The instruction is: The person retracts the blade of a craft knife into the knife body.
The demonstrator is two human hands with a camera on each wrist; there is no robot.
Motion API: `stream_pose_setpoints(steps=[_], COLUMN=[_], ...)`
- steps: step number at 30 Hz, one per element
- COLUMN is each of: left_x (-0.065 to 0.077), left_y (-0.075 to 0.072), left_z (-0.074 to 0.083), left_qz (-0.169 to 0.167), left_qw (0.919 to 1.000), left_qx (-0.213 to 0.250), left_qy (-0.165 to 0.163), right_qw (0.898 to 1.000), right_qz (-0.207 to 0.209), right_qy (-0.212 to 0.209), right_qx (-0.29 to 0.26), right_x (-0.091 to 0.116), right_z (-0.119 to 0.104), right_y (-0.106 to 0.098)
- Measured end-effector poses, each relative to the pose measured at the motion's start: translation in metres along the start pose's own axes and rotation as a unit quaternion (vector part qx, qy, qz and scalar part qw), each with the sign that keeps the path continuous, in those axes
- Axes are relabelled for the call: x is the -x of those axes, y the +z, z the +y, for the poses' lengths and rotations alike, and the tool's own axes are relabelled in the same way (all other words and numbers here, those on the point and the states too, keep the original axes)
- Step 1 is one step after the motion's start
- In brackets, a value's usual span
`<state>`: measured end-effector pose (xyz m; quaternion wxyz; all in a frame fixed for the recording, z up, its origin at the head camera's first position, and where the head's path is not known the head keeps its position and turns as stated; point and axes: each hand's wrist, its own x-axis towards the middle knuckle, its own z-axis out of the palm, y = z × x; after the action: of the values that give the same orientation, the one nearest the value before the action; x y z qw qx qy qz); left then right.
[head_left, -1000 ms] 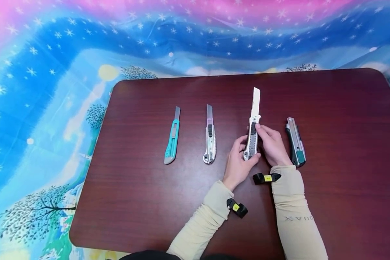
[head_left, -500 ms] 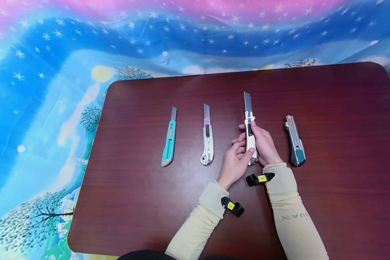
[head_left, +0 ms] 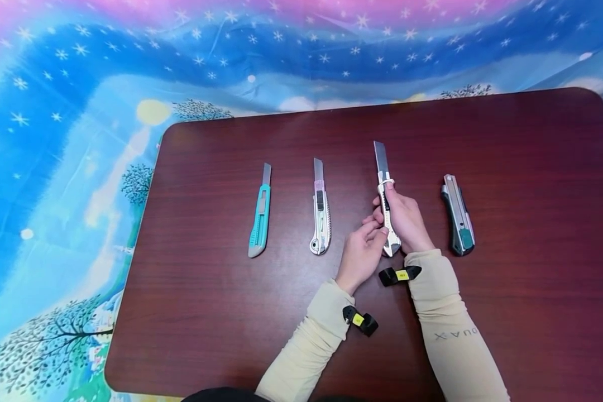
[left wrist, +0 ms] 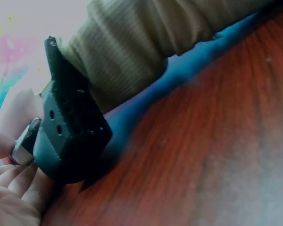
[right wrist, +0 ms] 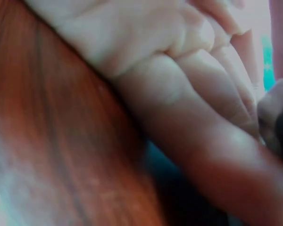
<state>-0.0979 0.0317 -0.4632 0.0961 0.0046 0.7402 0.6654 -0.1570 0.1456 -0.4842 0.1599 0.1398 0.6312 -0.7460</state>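
Observation:
In the head view my right hand (head_left: pixel 408 220) grips a white and silver utility knife (head_left: pixel 391 235), its thumb along the front of the body near the collar. The long blade (head_left: pixel 381 157) is out and points away from me. Around the knife's lower half are the fingers and thumb of my left hand (head_left: pixel 360 254), the thumb at its left edge. The left wrist view has the metallic tail (left wrist: pixel 23 149) of the knife between thumb and fingers. Curled fingers (right wrist: pixel 193 108) fill the right wrist view, where the knife is mostly hidden.
To the left lie a teal utility knife (head_left: pixel 262 215) and a silver and lilac one (head_left: pixel 321 223), both with blades out. A black, silver and green utility knife (head_left: pixel 459 218) lies to the right. The dark red table (head_left: pixel 206 312) ends before a patterned cloth (head_left: pixel 301 56).
The held knife has come slightly left and turned about its long axis, showing its edge more. My right thumb has moved from the black slider up towards the collar. The other knives stay put.

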Motion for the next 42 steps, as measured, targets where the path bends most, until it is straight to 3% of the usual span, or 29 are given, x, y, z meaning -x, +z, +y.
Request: stream_pose_setpoints(steps=[5, 11, 21, 26, 28, 33, 38, 42], left_x=[-0.003, -0.01, -0.011, -0.011, -0.009, -0.005, -0.013, -0.012], left_y=[0.003, 0.006, 0.005, 0.006, 0.005, 0.003, 0.007, 0.007], left_z=[-0.013, -0.032, -0.034, -0.033, -0.025, -0.01, -0.031, -0.031], left_qz=[0.011, 0.024, 0.035, 0.026, 0.022, 0.033, 0.043, 0.04], left_qw=[0.9998, 0.999, 0.9983, 0.9995, 0.9996, 0.9994, 0.999, 0.999], left_qx=[0.012, -0.021, -0.041, -0.001, 0.014, -0.002, -0.008, 0.005], left_qy=[0.01, 0.031, 0.024, 0.019, 0.013, 0.0, 0.009, 0.016], right_qw=[1.0, 1.0, 1.0, 1.0, 0.999, 0.999, 0.998, 0.996], right_qz=[0.01, -0.001, -0.005, -0.011, -0.015, -0.017, -0.034, -0.056], right_qy=[0.007, -0.004, -0.018, -0.027, -0.032, -0.039, -0.056, -0.064], right_qx=[0.003, -0.018, 0.007, 0.004, 0.002, 0.003, -0.001, -0.019], right_x=[0.001, 0.002, 0.001, 0.001, 0.002, 0.002, 0.002, 0.003], right_z=[-0.002, -0.003, -0.001, 0.0, 0.0, 0.0, 0.0, 0.0], right_y=[0.002, 0.003, 0.003, 0.003, 0.003, 0.001, 0.0, -0.001])
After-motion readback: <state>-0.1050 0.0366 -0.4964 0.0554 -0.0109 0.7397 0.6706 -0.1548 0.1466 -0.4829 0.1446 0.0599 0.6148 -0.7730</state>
